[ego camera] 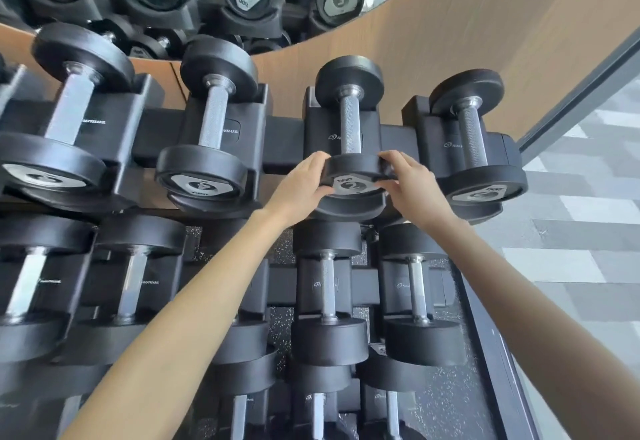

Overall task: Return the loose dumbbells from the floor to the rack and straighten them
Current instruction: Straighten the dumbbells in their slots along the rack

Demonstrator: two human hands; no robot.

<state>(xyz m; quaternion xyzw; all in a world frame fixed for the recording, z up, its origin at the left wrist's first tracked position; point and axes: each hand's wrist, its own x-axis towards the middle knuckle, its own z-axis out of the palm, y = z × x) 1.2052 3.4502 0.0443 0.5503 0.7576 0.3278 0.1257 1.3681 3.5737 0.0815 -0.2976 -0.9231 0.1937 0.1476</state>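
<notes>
Both forearms reach up — left hand (304,179) and right hand (407,179) clasp the dumbbell (349,127)'s near head, probably turning it straight.

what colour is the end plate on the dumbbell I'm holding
Silver-grey plate with a dark 2, on the black dumbbell gripped by left hand and right hand; head view.

We count four dumbbells (349,127) on the rack's (284,138) top tier, four on the middle tier, and two hands (304,179).
</notes>
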